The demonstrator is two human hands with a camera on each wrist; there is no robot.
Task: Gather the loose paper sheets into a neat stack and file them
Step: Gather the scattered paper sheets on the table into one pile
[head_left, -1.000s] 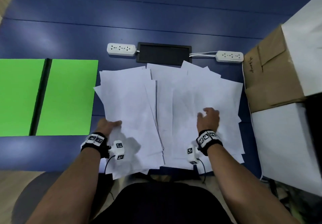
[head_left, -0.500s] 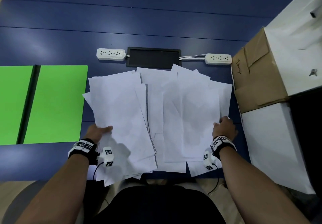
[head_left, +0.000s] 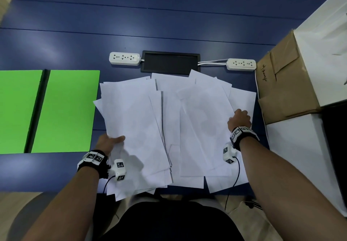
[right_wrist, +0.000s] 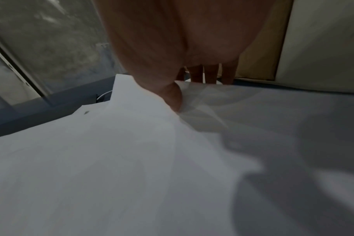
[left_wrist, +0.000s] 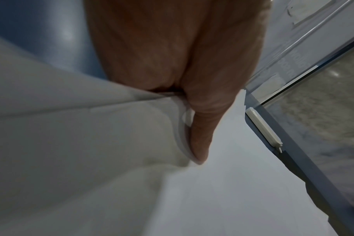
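The left hand (head_left: 109, 143) pinched the left edge of the sheets (head_left: 174, 128), thumb on top and fingers under, as the left wrist view showed. The right hand (head_left: 240, 120) gripped the right edge, thumb pressed on the top sheet and fingers curled over the edge. The hands were well apart, with the whole spread of paper between them. The sheets lay fanned and overlapping on the blue desk (head_left: 169, 24), their long axes running roughly away from the person, some near corners hanging past the desk's front edge. Gathering them likely meant drawing both hands inward across the short axis. The open green folder (head_left: 65, 109) lay flat just left of the paper, nearer the left hand, its spine also running away from the person. Boxes (head_left: 281, 83) stood just right of the paper.
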